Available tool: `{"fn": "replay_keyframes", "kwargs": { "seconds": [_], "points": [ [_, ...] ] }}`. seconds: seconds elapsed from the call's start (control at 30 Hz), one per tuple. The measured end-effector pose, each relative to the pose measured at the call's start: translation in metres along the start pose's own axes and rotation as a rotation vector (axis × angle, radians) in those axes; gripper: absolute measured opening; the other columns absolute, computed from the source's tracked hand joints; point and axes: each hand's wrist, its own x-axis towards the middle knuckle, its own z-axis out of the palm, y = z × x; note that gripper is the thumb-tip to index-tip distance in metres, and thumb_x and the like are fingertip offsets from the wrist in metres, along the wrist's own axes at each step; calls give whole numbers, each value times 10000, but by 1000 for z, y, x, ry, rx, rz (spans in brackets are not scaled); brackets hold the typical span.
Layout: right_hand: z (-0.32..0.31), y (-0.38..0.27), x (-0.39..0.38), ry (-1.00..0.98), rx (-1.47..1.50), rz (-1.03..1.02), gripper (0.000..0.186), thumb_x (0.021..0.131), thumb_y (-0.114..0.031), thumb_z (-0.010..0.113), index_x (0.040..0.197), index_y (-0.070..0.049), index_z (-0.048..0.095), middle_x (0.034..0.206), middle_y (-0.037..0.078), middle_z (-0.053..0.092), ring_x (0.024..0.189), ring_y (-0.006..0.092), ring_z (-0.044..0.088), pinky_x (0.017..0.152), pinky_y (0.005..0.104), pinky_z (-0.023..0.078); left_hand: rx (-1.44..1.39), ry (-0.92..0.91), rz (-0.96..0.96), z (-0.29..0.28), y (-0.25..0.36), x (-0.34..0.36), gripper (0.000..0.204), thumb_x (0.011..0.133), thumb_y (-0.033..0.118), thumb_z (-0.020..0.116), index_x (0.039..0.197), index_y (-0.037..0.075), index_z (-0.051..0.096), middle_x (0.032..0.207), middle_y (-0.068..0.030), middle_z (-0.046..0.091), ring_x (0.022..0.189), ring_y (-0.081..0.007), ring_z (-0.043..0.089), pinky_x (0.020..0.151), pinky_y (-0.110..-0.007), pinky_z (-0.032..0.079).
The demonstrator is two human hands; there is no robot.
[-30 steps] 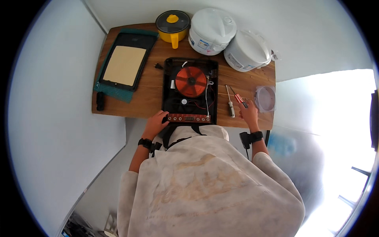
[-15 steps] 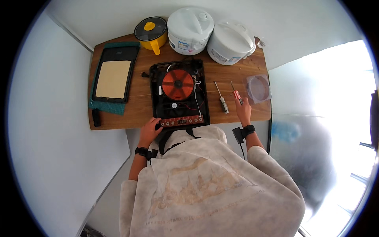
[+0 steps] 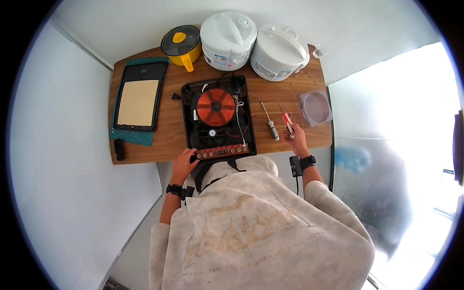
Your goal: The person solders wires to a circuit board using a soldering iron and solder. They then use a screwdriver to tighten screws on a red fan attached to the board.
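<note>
An opened induction cooker base [image 3: 192, 137] lies at the table's near edge, with a round copper coil [image 3: 205, 107] inside. Along its near rim runs a red-brown control board [image 3: 233, 150]. My left hand [image 3: 182, 164] grips the base's near left corner, its fingers curled over the rim beside the board. In my right hand [image 3: 298, 141] is a red-and-white-handled screwdriver [image 3: 287, 121], its thin shaft pointing away from me, right of the base. Another screwdriver [image 3: 273, 130], with a pale grey handle, lies on the table between that hand and the base.
At the left, the black cooker cover [image 3: 153, 106] with a tan panel rests on a green mat [image 3: 137, 138]. A yellow pot [image 3: 188, 55] and two white rice cookers [image 3: 222, 38] [image 3: 273, 60] stand at the back. A clear plastic box [image 3: 314, 108] sits far right on the wooden table [image 3: 169, 137].
My right hand has lifted the red-and-white screwdriver slightly and turned it, moving a little toward me. My left hand stays at the base's corner. The whole view has shifted slightly.
</note>
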Motion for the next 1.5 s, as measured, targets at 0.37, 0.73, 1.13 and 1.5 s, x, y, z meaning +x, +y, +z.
{"fn": "replay_keyframes", "kwargs": {
  "seconds": [0.37,0.73,1.13,1.5],
  "points": [
    [31,-6,-22,-566,310,159,452,1006,-460,533,1323,-139,512,997,84,683,899,209,680,851,358,554,-19,2,-2,-4,8,1,432,791,150,757,1200,138,616,1043,-56,646,979,-297,654,776,-391,535],
    [62,-16,-8,-495,350,103,249,1007,-382,520,998,-134,513,815,54,573,674,208,593,679,406,529,-23,-5,10,-4,5,1,426,796,145,757,1198,137,615,1049,-58,643,991,-282,654,784,-381,533],
    [43,-15,47,96,-505,-339,239,1046,-309,491,1087,-75,471,690,44,534,502,143,531,441,300,476,-11,-16,-5,-1,5,1,438,797,146,758,1206,144,603,1056,-54,636,993,-279,652,783,-384,532],
    [36,-39,63,-25,-454,-200,556,1037,-524,409,915,-9,581,555,19,467,426,144,478,412,309,416,-30,-23,-12,-4,7,0,417,801,157,754,1192,148,608,1054,-51,639,997,-289,651,789,-388,534]
  ]
}}
